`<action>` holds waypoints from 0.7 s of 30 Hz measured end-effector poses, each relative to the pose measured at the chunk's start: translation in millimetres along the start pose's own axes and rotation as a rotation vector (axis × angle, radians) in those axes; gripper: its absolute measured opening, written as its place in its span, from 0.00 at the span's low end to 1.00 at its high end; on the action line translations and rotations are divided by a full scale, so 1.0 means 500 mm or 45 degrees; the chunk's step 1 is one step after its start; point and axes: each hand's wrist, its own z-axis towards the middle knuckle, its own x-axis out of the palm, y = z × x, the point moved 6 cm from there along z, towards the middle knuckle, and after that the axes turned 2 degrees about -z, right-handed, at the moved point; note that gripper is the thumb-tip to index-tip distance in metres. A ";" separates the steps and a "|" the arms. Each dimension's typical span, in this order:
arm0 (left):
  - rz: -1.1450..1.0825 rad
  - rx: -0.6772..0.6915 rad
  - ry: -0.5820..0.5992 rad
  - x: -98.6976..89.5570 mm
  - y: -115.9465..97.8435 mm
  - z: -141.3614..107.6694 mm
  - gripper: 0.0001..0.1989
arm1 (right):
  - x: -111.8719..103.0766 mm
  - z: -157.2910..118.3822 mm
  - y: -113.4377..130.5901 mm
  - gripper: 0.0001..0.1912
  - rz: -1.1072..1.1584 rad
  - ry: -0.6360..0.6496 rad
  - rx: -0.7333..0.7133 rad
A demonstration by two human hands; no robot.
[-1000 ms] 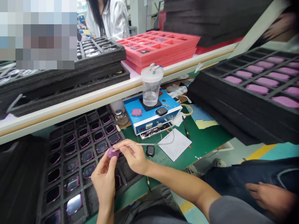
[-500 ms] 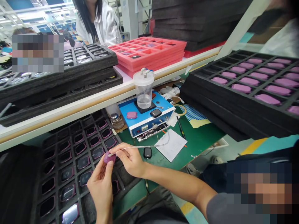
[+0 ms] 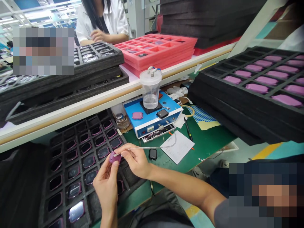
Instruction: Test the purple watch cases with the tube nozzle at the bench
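So the left hand point(image 3: 106, 186) has its fingers curled up around a small purple watch-style case point(image 3: 114, 157), holding it just above a black foam tray point(image 3: 80, 164) full of dark watch-shaped pieces with pink rims. The right hand point(image 3: 135, 161) is pinching a thin pale tube point(image 3: 152, 147), and its tip sits right up against the purple case, with the line looping off to the far side.

Just past the tray there's a green mat point(image 3: 209, 139) with a loose black watch point(image 3: 153, 154) and a sheet of white paper point(image 3: 178, 147) on it. A blue benchtop box point(image 3: 152, 118) has a lidded plastic cup point(image 3: 150, 90) of clear liquid on top.

Above that runs a white shelf edge point(image 3: 95, 114) holding a stack of red foam trays point(image 3: 154, 47), with black foam stacks point(image 3: 261, 82) to the right. Far off, a co-worker in a white coat point(image 3: 102, 22) sits in a big factory-looking room, yellow-striped floor point(image 3: 266, 150) down on the right
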 end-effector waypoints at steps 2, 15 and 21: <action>-0.008 0.011 0.002 0.000 0.002 0.001 0.22 | 0.000 -0.001 -0.001 0.13 0.004 0.002 0.000; 0.000 -0.024 0.046 -0.003 0.005 -0.004 0.22 | 0.003 -0.008 -0.005 0.13 0.019 0.014 0.018; -0.011 -0.024 0.049 -0.004 0.005 -0.005 0.22 | 0.000 -0.008 -0.006 0.12 0.030 0.012 -0.005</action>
